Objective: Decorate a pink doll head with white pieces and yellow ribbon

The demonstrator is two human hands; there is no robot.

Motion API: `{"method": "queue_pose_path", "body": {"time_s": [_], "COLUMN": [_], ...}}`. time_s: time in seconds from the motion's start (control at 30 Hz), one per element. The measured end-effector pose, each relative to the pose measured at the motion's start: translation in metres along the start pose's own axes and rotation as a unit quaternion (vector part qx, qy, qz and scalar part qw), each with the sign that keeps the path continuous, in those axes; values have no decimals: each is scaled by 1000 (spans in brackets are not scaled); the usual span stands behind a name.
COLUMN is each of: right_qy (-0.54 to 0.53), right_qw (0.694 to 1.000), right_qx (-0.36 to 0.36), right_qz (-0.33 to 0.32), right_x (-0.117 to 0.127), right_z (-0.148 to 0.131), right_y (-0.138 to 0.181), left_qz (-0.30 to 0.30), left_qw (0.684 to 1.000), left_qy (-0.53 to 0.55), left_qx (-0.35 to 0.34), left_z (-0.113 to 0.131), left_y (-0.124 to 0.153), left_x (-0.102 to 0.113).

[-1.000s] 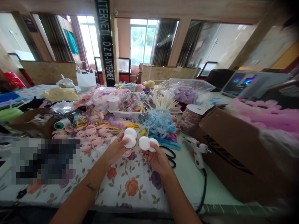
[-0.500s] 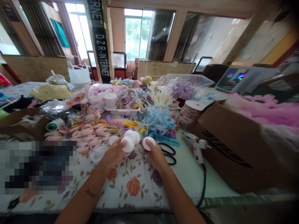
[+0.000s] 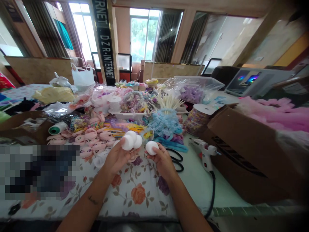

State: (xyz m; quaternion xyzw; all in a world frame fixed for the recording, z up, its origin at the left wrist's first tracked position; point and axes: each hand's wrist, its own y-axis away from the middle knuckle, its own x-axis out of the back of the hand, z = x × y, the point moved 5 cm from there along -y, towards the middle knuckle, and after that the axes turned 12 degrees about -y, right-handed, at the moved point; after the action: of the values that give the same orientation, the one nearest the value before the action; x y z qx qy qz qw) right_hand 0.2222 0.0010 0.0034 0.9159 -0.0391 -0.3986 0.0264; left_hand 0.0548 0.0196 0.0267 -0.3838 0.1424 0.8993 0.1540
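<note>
In my left hand (image 3: 119, 157) I hold several white foam balls (image 3: 130, 140) clustered together above the flowered cloth (image 3: 135, 180). My right hand (image 3: 160, 159) is closed on a single white foam ball (image 3: 152, 148), pinched between thumb and fingers, a short gap from the cluster. Pale pink faces with ears (image 3: 93, 141) lie in a group just beyond my left hand. A white, see-through roll-like item (image 3: 98, 160) rests beside my left wrist. Black-handled scissors (image 3: 178, 159) lie just right of my right hand, their blades hidden.
A white glue gun (image 3: 207, 154) with a black cord lies at right, against a large cardboard box (image 3: 243, 154). Blue frilly material (image 3: 164, 124), a spool of multicoloured yarn (image 3: 198, 120) and a white spool (image 3: 114, 103) stand behind. A thread cone (image 3: 58, 128) lies at left.
My left hand has turned slightly, and the balls in it have shifted up and left. The ball in my right hand has moved slightly left. The camera view has shifted a little.
</note>
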Motion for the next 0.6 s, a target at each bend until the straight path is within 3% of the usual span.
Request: {"method": "queue_pose_path", "body": {"time_s": [0.17,0.3,0.37,0.5,0.6], "right_qy": [-21,-45,-47,-54,-55], "right_qw": [999,993,992,991,990], "right_qx": [-34,-96,-107,-107,-114], "right_qz": [30,47,50,61,59], "right_x": [6,10,11,12,12], "right_z": [0,6,6,5,5], "right_y": [3,5,5,6,7], "left_qz": [61,48,62,80,84], "left_qw": [990,972,946,915,882], "left_qy": [-92,-216,-315,-396,-464], "left_qx": [-91,-81,-46,-8,0], "left_z": [50,75,73,53,35], "left_y": [-6,-45,-78,-147,-179], "left_x": [5,-13,-24,-41,-46]}}
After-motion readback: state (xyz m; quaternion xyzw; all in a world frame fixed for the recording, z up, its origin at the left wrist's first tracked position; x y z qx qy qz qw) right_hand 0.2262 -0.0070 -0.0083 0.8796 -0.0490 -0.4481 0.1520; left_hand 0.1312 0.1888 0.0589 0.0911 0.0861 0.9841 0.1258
